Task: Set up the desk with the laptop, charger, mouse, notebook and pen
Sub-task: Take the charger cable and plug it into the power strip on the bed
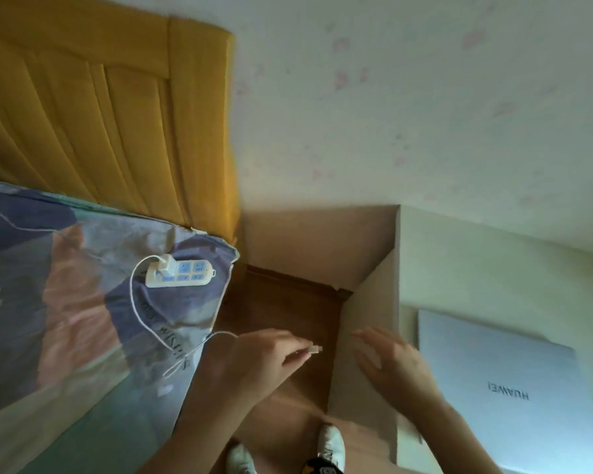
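While the left hand point(261, 357) pinches the charger cable point(141, 316) plug at its fingertips, right hand point(387, 360) spread, just left of the closed laptop point(507, 381).

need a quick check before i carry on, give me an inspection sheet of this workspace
surface: pale desk at right, mostly bare.
job's things: closed laptop lies flat on the desk; charger plug sits in the power strip on the bed; mouse, notebook, pen not seen.
clutter: nothing seen.
hands: left hand pinches the cable connector; right hand open, holding nothing, beside the desk's side panel.
cables: white cable runs from the charger plug across the bed to the left hand.
surroundings: yellow headboard, wallpapered wall, wooden floor, white shoes.
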